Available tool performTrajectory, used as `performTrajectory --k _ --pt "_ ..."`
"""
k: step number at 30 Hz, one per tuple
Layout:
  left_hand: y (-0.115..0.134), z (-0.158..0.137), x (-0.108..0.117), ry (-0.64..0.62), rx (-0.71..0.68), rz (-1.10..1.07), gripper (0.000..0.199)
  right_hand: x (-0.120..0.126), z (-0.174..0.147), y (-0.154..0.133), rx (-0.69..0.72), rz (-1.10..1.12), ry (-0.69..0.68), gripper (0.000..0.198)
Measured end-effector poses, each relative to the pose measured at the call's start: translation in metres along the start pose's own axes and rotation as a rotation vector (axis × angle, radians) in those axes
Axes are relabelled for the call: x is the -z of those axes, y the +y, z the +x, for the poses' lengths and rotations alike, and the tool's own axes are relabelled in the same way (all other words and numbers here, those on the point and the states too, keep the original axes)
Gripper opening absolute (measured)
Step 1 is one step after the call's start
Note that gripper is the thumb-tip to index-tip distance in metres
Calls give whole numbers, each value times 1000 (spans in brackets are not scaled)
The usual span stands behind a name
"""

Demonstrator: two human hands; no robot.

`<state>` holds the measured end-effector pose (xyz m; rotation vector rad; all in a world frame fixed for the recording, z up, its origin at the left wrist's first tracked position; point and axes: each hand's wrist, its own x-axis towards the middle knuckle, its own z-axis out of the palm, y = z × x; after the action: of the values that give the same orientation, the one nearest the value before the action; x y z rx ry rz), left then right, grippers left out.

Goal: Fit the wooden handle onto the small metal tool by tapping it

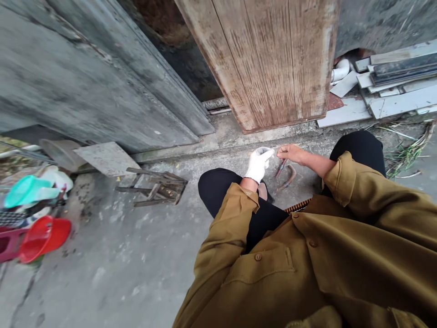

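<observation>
My left hand [260, 163] wears a white knitted glove with a dark cuff edge. Its fingers are pinched together and point right. My right hand [289, 153] is bare and also pinched, with its fingertips almost meeting the gloved ones. Whatever the two hands hold between them is too small to make out. Just below the right hand, a reddish-brown tool handle [281, 168] and a curved rusty one [287, 179] show on the concrete between my feet. Whether they belong to one tool, I cannot tell.
A weathered wooden door panel [273, 68] leans ahead. Stacked tile and board pieces [403, 86] lie at right, with cut grass [409, 150] below them. To the left are a small wooden stool on its side [157, 187], a red basin [46, 237] and a turquoise scoop [27, 191].
</observation>
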<state>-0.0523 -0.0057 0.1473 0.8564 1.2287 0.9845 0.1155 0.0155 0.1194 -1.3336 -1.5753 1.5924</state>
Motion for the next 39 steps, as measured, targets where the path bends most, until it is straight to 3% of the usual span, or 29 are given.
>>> performTrajectory --k 3,7,9,17,23,28,33,35,39 --pt "0 -1 2 0 68 8 27 -3 -2 1 71 -189 128 7" --pt "1 -1 7 -34 136 27 23 1 -4 -1 451 -573 201 27" --pt "0 0 9 -59 169 36 21 5 -4 1 547 -667 170 27" --pt "-8 4 10 -133 273 57 19 18 -4 2 608 -847 104 28" --pt "-8 4 9 -161 281 24 20 18 -6 -1 617 -851 73 28" --pt "-4 0 9 -207 242 -29 27 20 -4 0 607 -784 79 29" --pt "0 -3 6 -190 123 48 29 20 -4 -4 571 -588 23 25" --pt "1 -2 4 -156 56 137 27 19 -3 -6 445 -442 -23 21" --pt "2 0 1 -101 -2 223 24 18 -4 -9 50 -105 -115 23"
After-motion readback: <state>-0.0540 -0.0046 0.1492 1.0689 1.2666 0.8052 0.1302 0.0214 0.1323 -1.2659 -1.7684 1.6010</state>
